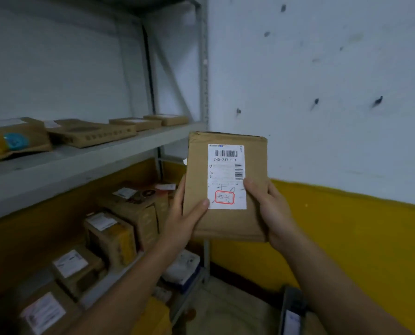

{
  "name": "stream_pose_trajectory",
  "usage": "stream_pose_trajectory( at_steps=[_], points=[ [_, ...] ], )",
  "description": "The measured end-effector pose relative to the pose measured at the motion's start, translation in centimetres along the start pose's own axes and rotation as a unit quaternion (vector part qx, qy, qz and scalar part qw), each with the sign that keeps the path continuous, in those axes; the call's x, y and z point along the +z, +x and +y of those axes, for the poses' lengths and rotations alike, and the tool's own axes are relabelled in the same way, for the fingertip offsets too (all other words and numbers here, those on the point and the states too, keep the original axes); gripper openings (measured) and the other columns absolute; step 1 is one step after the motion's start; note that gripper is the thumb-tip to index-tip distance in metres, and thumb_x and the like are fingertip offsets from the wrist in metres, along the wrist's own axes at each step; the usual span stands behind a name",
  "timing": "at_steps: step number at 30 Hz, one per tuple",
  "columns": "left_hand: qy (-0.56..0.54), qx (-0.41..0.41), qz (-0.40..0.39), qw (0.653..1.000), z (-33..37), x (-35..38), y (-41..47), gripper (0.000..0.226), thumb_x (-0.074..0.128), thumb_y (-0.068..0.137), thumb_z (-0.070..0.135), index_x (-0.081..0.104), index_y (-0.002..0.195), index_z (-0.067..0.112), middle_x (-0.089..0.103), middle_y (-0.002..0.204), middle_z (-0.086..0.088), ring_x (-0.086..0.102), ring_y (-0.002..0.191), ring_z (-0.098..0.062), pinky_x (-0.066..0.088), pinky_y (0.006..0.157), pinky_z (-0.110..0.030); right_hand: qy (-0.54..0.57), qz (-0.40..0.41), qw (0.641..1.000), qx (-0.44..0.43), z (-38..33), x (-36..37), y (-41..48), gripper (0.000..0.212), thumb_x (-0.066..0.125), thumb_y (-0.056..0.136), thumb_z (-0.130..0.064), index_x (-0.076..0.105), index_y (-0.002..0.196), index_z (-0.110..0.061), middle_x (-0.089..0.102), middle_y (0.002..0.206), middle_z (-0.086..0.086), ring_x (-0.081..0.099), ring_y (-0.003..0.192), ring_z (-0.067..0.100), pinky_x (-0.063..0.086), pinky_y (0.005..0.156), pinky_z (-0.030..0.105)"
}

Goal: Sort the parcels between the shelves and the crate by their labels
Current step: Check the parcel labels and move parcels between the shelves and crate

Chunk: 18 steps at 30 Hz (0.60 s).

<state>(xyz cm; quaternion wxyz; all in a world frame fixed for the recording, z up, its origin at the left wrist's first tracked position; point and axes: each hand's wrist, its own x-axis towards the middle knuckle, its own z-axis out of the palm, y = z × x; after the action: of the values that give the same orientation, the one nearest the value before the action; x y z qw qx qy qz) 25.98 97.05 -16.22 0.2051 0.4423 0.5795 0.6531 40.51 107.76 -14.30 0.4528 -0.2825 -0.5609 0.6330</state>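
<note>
Marked white wall (322, 68) — yellow lower band (346, 238), pale floor (225, 301)

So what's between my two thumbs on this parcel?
The white shipping label, with a red stamp, lies on the parcel between the left hand and right hand, shown in the head view.
</note>
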Motion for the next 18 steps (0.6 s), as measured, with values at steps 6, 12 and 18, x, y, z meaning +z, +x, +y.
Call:
stream_pose_trajectory(
  at_steps=[6,12,18],
  points=[
    [-0.008,-0.080,-0.092,0.993,-7.0,10.4,1.1,0.075,0.069,0.083,0.034,0.028,0.147,0.040,0.057,0.120,0.021,0.058,0.104,0.002,0.054,0.073,-0.012,0.007,0.100,0.993,0.068,5.5,-10.8,1.0,0.031,0.065,0.090,-0.032,0.059,0.121,-0.029,0.075,0.105,-0.001,0.072,0.092,0.020,0.058,0.079,0.040],
    [-0.017,-0.149,-0.159,0.976,-13.8,16.6,2.6,0.088,0.076,0.075,0.040,0.028,0.148,0.040,0.056,0.135,0.011,0.057,0.118,-0.009,0.052,0.090,-0.025,-0.004,0.173,0.978,0.117,10.4,-17.2,2.3,0.032,0.065,0.091,-0.031,0.059,0.122,-0.026,0.073,0.105,0.001,0.071,0.090,0.020,0.056,0.070,0.035],
    [-0.030,-0.221,-0.232,0.947,-21.4,23.4,6.2,0.077,0.071,0.082,0.038,0.029,0.147,0.039,0.058,0.120,0.024,0.057,0.108,0.003,0.049,0.081,-0.014,-0.013,0.254,0.952,0.172,15.7,-23.0,6.2,0.032,0.063,0.092,-0.035,0.053,0.122,-0.029,0.071,0.104,0.000,0.069,0.091,0.020,0.054,0.066,0.035]
  ],
)
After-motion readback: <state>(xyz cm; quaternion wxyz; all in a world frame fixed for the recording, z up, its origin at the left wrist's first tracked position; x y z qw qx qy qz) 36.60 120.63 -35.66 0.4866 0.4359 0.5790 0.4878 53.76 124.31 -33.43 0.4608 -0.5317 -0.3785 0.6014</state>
